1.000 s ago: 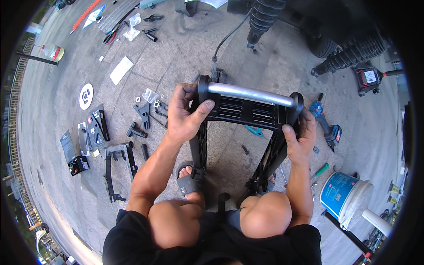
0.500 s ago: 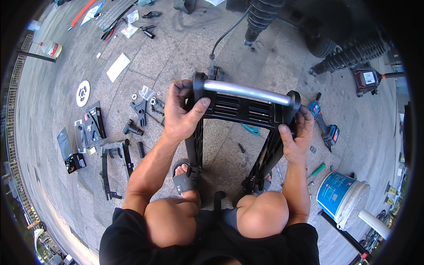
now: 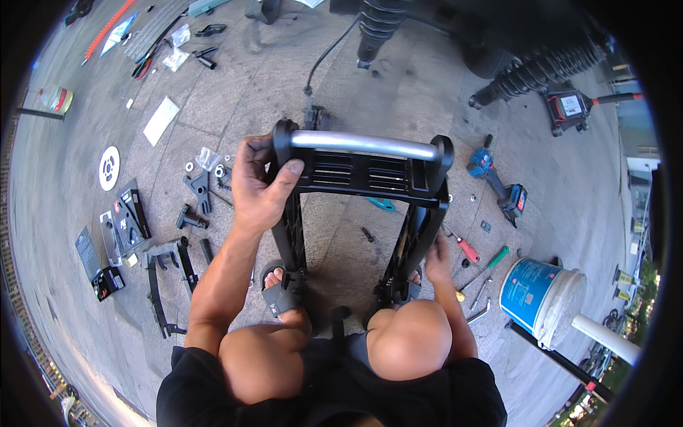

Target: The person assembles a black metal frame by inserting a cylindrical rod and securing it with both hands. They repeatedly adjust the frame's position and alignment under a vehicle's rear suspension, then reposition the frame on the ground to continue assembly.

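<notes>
A black metal frame (image 3: 356, 186) stands between my knees, with two long side legs, a slotted cross plate and a silver bar (image 3: 363, 144) along its top. My left hand (image 3: 262, 188) is closed round its upper left corner, thumb on the near face. Lower down, beside the frame's right leg (image 3: 416, 242), is my right hand (image 3: 439, 262); its visible fingers look stretched out, and the leg hides part of them. Close to that hand lie a red-handled screwdriver (image 3: 467, 249), a green-handled screwdriver (image 3: 498, 257) and some wrenches (image 3: 481, 293).
A blue cordless impact wrench (image 3: 494, 178) and a white bucket with blue label (image 3: 530, 290) are to the right. Beyond them stands a floor jack (image 3: 567, 110). Shock absorbers (image 3: 380, 32) hang ahead. On the left lie a brake disc (image 3: 109, 169), a black bracket (image 3: 171, 274) and loose parts.
My right hand has let go of the frame's upper right corner and dropped down beside its right leg. My left hand keeps its hold. The whole view has shifted slightly.
</notes>
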### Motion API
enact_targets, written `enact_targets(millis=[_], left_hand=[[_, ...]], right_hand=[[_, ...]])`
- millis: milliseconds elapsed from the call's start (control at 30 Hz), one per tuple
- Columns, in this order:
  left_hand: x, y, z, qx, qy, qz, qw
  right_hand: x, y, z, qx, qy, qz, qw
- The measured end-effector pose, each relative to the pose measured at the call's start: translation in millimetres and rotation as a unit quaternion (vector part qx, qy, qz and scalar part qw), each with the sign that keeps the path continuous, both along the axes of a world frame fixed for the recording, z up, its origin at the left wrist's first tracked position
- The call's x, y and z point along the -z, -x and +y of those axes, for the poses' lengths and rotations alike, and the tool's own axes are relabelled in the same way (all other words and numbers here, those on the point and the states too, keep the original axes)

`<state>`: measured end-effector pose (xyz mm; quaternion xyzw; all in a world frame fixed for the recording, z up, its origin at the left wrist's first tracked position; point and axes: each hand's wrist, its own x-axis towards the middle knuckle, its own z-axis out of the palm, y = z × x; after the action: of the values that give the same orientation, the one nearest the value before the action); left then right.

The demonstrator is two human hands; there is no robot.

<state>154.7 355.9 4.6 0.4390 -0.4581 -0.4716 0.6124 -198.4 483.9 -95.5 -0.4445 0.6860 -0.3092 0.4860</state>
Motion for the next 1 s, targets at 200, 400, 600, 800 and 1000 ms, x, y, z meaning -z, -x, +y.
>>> enact_targets(millis=[200, 400, 600, 800, 1000], left_hand=[[3.0, -0.9, -2.7, 0.002, 0.000, -0.008, 1.000], [3.6, -1.2, -5.1, -0.014, -0.017, -0.036, 0.999], [9.3, 2.5, -11.1, -0.013, -0.029, -0.008, 0.999], [5.2, 4.2, -11.3, -0.017, -0.014, -0.023, 0.999], [-7.1, 9.6, -1.3, -0.003, -0.005, -0.028, 1.000]], right_hand=[[59.9, -0.9, 25.0, -0.147, -0.040, -0.205, 0.967], [61.4, -22.5, -2.2, -0.117, -0.102, -0.220, 0.963], [62.4, -32.7, 1.4, -0.024, -0.090, -0.163, 0.982], [63.0, -31.2, -1.7, -0.034, -0.089, -0.198, 0.975], [36.6, 1.4, -12.1, -0.046, -0.179, -0.271, 0.945]])
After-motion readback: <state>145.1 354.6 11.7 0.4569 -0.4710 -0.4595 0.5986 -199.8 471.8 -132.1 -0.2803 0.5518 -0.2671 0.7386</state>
